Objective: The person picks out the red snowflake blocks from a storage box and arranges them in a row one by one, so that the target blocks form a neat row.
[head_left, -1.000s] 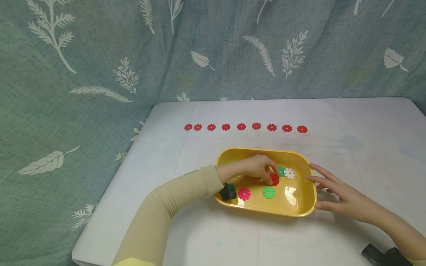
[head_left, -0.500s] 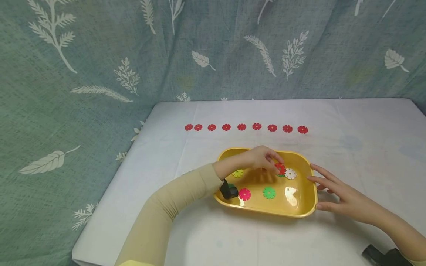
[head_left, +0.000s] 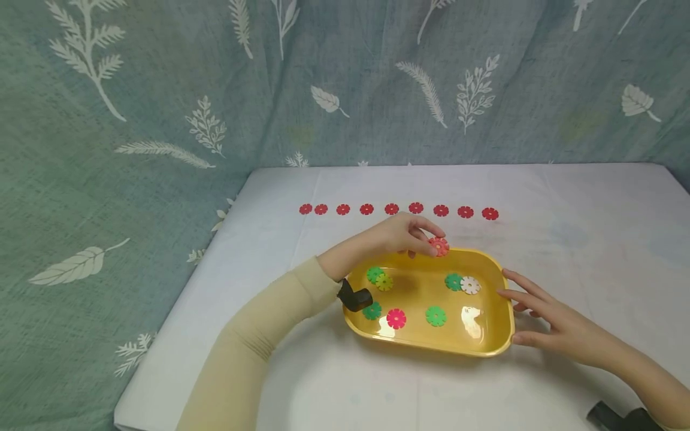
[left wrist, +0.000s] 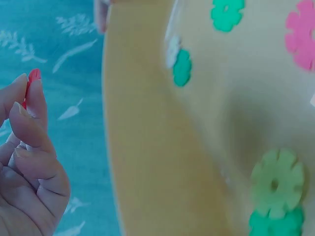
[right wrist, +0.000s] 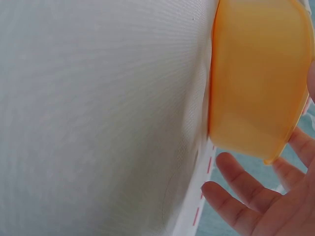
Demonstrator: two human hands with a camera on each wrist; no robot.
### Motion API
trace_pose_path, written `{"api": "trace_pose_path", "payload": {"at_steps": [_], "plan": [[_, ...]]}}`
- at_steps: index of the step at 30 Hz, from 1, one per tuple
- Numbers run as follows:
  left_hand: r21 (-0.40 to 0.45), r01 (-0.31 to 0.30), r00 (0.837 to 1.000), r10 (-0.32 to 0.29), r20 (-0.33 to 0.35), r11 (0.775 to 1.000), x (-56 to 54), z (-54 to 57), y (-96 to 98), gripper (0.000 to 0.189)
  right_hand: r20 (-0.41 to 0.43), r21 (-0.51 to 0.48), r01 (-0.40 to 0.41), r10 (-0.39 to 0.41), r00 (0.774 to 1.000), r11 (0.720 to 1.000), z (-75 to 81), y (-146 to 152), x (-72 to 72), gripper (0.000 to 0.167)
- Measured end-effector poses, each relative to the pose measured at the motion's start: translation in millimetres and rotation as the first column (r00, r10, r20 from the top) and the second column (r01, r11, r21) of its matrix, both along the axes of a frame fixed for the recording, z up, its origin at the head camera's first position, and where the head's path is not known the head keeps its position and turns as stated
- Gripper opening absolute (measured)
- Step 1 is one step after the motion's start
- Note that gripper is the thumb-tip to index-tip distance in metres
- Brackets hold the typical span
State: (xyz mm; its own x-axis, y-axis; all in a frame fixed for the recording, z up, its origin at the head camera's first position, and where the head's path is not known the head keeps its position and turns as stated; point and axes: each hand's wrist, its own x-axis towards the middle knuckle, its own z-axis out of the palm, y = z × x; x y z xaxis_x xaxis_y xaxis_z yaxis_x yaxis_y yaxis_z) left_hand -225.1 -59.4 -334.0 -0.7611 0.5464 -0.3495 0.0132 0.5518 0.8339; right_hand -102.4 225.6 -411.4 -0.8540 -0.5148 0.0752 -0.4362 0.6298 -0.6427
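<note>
My left hand (head_left: 404, 234) pinches a red snowflake disc (head_left: 440, 246) between thumb and fingers, raised over the far rim of the yellow tub (head_left: 426, 343). The left wrist view shows the same disc (left wrist: 34, 75) edge-on at the fingertips. Inside the tub lie a pink disc (head_left: 396, 318), a white disc (head_left: 471, 285), a yellow disc (head_left: 384, 282) and several green discs (head_left: 436, 316). At the tub's right end, my right hand (head_left: 555, 320) rests its spread, relaxed fingertips against the rim; the right wrist view shows these fingers (right wrist: 246, 189) beside the tub's outer wall.
A row of several red discs (head_left: 391, 209) runs across the white-covered table (head_left: 593, 239) beyond the tub. Leaf-patterned cloth (head_left: 345, 78) hangs behind the table and on the left. Black wrist-camera mounts (head_left: 356, 297) sit on both wrists.
The left hand has lifted the red disc from inside the tub, up and away toward the far rim. Green and yellow discs once hidden under the arm now show. The right hand has stayed put.
</note>
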Motion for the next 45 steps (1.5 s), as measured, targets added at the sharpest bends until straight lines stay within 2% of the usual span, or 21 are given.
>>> {"api": "trace_pose_path", "payload": {"at_steps": [7,11,17,21,24,26,29,33,39,43,45], "plan": [[-0.011,-0.059,0.997,0.059,-0.053,0.998,-11.3,19.6,-30.3,0.035,0.003,0.002,0.007,-0.008,1.0,1.0,0.5,-1.4,0.5,0.064],[-0.001,-0.128,0.988,0.127,-0.089,0.992,-17.0,29.5,-51.6,0.036,0.015,0.002,0.009,-0.009,1.0,1.0,1.0,-1.9,1.0,0.064],[0.009,-0.239,0.962,0.238,-0.131,0.971,-24.4,42.5,-82.6,0.038,0.016,0.006,0.009,-0.009,1.0,1.0,1.3,-1.8,1.0,0.065],[-0.001,-0.322,0.935,0.318,-0.153,0.947,-30.2,46.4,-104.2,0.038,0.018,0.011,0.012,-0.012,1.0,1.0,2.5,-2.3,-0.2,0.065],[-0.013,-0.399,0.906,0.392,-0.159,0.917,-36.1,46.2,-120.1,0.04,0.028,0.02,0.011,-0.012,1.0,1.0,2.9,-2.0,-0.8,0.065],[0.009,-0.448,0.885,0.445,-0.135,0.894,-40.9,44.7,-130.7,0.041,0.028,0.021,0.009,-0.009,1.0,1.0,2.8,-1.6,-0.4,0.066],[0.072,-0.526,0.843,0.531,-0.087,0.847,-47.7,41.1,-147.5,0.042,0.024,0.014,0.004,-0.004,1.0,1.0,2.4,-1.6,0.2,0.066],[0.155,-0.604,0.787,0.615,-0.035,0.782,-55.8,33.9,-169.8,0.044,0.007,0.008,0.001,-0.001,1.0,1.0,1.8,-2.6,0.6,0.065],[0.161,-0.697,0.706,0.708,-0.011,0.698,-65.0,22.5,-193.7,0.046,-0.011,0.008,-0.01,0.01,1.0,1.0,1.5,-3.2,1.0,0.064],[0.151,-0.733,0.67,0.743,-0.007,0.663,-69.0,16.1,-204.6,0.047,-0.02,0.014,-0.008,0.008,1.0,1.0,1.9,-2.3,1.3,0.064],[0.161,-0.745,0.657,0.754,0.009,0.647,-70.6,12.4,-209.9,0.048,-0.016,0.019,-0.003,0.003,1.0,1.0,2.2,-1.8,1.5,0.064]]}}
